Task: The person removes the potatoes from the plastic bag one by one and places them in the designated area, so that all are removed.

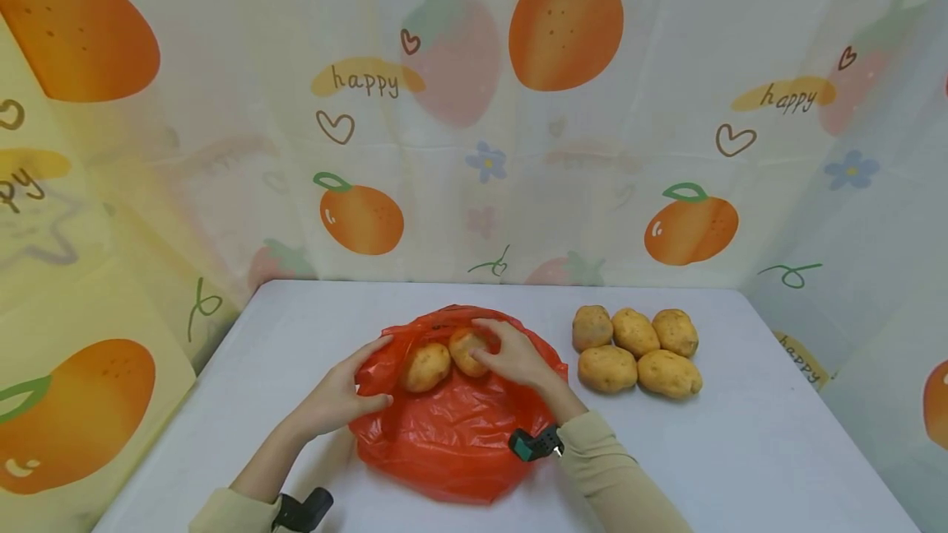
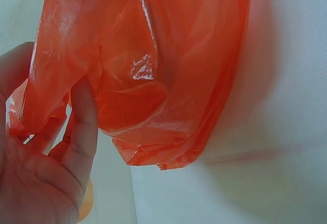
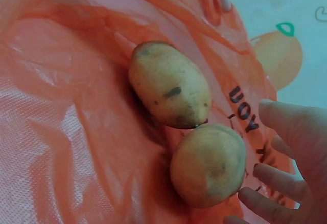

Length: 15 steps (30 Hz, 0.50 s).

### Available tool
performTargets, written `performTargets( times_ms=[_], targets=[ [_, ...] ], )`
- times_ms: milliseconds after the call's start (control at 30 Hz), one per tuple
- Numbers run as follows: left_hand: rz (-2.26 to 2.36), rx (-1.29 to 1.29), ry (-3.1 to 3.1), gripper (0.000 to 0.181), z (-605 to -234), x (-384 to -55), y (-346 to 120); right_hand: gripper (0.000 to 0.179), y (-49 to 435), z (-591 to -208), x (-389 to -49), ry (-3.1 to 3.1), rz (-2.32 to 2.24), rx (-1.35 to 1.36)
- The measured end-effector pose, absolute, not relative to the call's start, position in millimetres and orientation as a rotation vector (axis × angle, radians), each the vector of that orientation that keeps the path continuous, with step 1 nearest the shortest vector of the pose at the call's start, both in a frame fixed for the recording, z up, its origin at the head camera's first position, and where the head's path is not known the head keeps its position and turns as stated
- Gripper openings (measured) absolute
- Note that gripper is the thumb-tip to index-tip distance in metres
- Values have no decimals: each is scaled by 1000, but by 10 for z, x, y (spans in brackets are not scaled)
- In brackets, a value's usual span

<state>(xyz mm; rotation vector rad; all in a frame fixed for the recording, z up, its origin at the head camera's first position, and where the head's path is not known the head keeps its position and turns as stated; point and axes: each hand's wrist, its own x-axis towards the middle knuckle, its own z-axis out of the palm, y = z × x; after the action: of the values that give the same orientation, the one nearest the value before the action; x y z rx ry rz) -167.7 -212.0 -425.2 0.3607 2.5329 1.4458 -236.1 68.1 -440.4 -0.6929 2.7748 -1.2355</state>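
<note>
A crinkled red plastic bag (image 1: 459,442) lies on the white table, its mouth spread. Two potatoes touch each other in the opening, a longer one (image 3: 168,83) and a rounder one (image 3: 207,168). My left hand (image 1: 336,393) holds the bag's left rim; in the left wrist view the thin plastic passes between thumb and fingers of that hand (image 2: 53,162). Beside the rounder potato is my right hand (image 1: 518,356), its fingers spread and loosely bent. In the right wrist view a fingertip (image 3: 248,196) comes close to that potato; whether it touches, I cannot tell.
Several potatoes (image 1: 635,344) sit grouped in two rows on the table, right of the bag. The white table (image 1: 770,442) ends at a fruit-printed curtain (image 1: 459,146) behind and at both sides. Dark cameras (image 1: 304,510) are strapped to the wrists.
</note>
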Motion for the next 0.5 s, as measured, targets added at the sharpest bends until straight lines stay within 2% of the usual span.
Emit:
performTargets(
  times_ms=[500],
  targets=[
    [1466, 383, 2533, 77, -4263, -1689, -2105, 51, 609, -4511, -2375, 2809, -1178, -582]
  ],
)
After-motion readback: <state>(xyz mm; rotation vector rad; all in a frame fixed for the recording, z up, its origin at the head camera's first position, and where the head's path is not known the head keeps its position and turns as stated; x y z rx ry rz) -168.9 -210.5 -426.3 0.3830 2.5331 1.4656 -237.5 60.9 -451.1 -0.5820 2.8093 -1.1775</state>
